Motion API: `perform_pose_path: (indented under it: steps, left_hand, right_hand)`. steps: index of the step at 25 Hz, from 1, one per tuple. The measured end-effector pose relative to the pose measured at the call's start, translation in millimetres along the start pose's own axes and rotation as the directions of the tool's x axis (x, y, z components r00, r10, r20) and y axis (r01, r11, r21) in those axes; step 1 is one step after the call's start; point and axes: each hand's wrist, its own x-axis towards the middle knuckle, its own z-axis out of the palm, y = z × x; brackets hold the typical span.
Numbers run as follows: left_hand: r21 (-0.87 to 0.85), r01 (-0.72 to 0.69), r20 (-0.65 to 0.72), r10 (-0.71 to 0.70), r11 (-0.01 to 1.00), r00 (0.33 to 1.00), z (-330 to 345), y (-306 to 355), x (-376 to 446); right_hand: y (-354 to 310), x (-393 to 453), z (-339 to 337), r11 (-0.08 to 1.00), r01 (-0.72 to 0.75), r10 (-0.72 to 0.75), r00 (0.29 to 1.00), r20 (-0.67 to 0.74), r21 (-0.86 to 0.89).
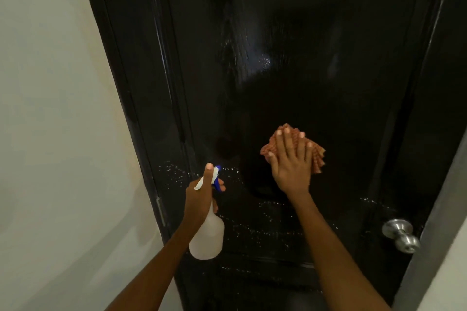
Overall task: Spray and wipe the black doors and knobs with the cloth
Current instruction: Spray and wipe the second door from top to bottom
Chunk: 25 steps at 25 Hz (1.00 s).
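Here, the glossy black wooden door [290, 70] fills the middle of my view, its panel streaked and dotted with fine white droplets, thickest in a band low on the door near my hands and again in a small bright patch higher up. The crumpled orange-and-tan checked cloth [317, 159] lies flat against the door panel a little right of centre, and my right hand [290, 164] presses it there with the fingers straight and slightly spread over the fabric, the palm against the door; bits of cloth stick out above my fingertips and past the right edge of my hand.

To the left of it, my left hand [199, 192] grips the neck of a translucent white plastic spray bottle [208, 237], fingers curled round it and one finger hooked on the blue trigger, with my thumb stretched up over the white head. The blue nozzle [217, 168] points at the door, close to the surface. The bottle's body hangs down below my fist, tilted.

Lower right, a round brushed-silver metal door knob [401, 235] sticks out from the door's edge. A black door frame [121, 83] runs down the left side, with a small metal hinge [161, 212] on it, and beyond that stands a plain pale wall [50, 108]. At the far right edge a grey wall strip [434, 222] slants upward.
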Motion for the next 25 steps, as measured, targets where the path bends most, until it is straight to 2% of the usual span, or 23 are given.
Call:
perform_pose_path:
  steps: [1,3,5,6,7,8,9,10,11,12,14,15,16,17,19,20,21,22,23,24,25]
  left_hand:
    - [0.016,0.012,0.005,-0.012,1.000,1.000,-1.9,-1.5,-1.7]
    - [0.044,0.047,0.001,-0.047,0.998,0.999,-4.8,-3.7,-6.4]
    - [0.056,0.096,0.007,-0.096,0.994,0.995,-10.8,-6.5,-8.0]
    - [0.063,0.114,0.007,-0.115,0.991,0.993,-14.9,-7.4,-8.3]
    - [0.069,0.126,0.012,-0.127,0.990,0.992,-19.0,-8.0,-8.7]
    - [0.071,0.128,0.013,-0.129,0.989,0.992,-22.2,-8.9,-9.8]
    - [0.077,0.120,0.008,-0.121,0.990,0.993,-25.3,-10.2,-9.8]
    - [0.078,0.108,-0.013,-0.107,0.991,0.994,-27.0,-11.7,-11.1]
    - [0.081,0.100,-0.037,-0.097,0.992,0.995,-28.9,-13.1,-12.3]
    - [0.082,0.096,-0.054,-0.092,0.992,0.994,-29.4,-14.5,-13.4]
    - [0.085,0.116,-0.064,-0.111,0.990,0.992,-30.7,-21.5,-12.7]
    - [0.082,0.130,-0.061,-0.125,0.988,0.990,-30.7,-25.1,-12.5]
    - [0.071,0.134,-0.055,-0.130,0.989,0.990,-28.9,-27.4,-14.7]
    - [0.062,0.133,-0.042,-0.131,0.989,0.990,-27.3,-29.8,-16.0]
    - [0.056,0.163,-0.012,-0.163,0.985,0.987,-19.3,-36.5,-21.7]
    - [0.048,0.177,-0.006,-0.177,0.983,0.984,-16.5,-39.9,-24.3]
    - [0.043,0.181,-0.004,-0.181,0.983,0.984,-14.0,-44.0,-26.6]
    - [0.040,0.181,-0.005,-0.181,0.983,0.984,-11.6,-47.8,-28.8]
    - [0.049,0.181,0.001,-0.182,0.982,0.983,-10.5,-50.2,-30.6]
    - [0.058,0.183,0.004,-0.184,0.981,0.983,-10.3,-51.1,-33.2]
    - [0.070,0.189,0.014,-0.191,0.979,0.982,-11.7,-52.4,-34.4]
  right_hand:
    - [9.4,-8.9,-3.5,0.982,-0.176,0.178,0.983,-0.031,0.064]
    - [15.5,-32.4,-4.1,0.854,-0.474,0.497,0.865,-0.068,0.214]
    - [-0.9,-36.2,-3.8,0.712,-0.606,0.659,0.751,-0.040,0.354]
    - [-14.0,-30.0,-3.0,0.693,-0.617,0.666,0.746,-0.003,0.374]
    - [-28.4,-22.0,-0.7,0.737,-0.580,0.610,0.792,0.028,0.347]
    - [-43.9,-17.5,6.0,0.830,-0.484,0.490,0.870,0.052,0.277]
    - [-59.7,-16.2,17.3,0.931,-0.318,0.310,0.948,0.072,0.181]
    - [-74.7,-19.4,31.6,0.992,-0.101,0.093,0.991,0.097,0.080]
    - [-87.0,-27.0,45.9,0.993,0.122,-0.121,0.980,0.158,0.003]
    - [-93.9,-38.9,59.2,0.950,0.311,-0.291,0.915,0.280,-0.031]
    - [-86.8,-68.8,74.9,0.833,0.554,-0.479,0.708,0.518,0.014]
    - [-71.7,-81.4,78.6,0.780,0.626,-0.533,0.642,0.551,0.026]
    - [-51.2,-92.0,79.0,0.756,0.655,-0.554,0.628,0.546,0.013]
    - [-27.8,-100.3,75.2,0.771,0.636,-0.534,0.665,0.523,-0.021]
    - [27.2,-117.4,60.1,0.875,0.468,-0.382,0.825,0.416,-0.123]
    - [50.2,-125.8,49.9,0.938,0.311,-0.245,0.908,0.341,-0.154]
    - [66.9,-133.8,42.6,0.984,0.101,-0.057,0.960,0.273,-0.149]
    - [75.5,-139.4,38.8,0.984,-0.155,0.171,0.960,0.223,-0.086]
    - [74.4,-140.9,38.2,0.915,-0.403,0.392,0.903,0.178,0.031]
    - [63.7,-140.0,41.0,0.795,-0.584,0.568,0.812,0.136,0.167]
    - [46.1,-135.4,46.2,0.658,-0.691,0.696,0.710,0.109,0.299]
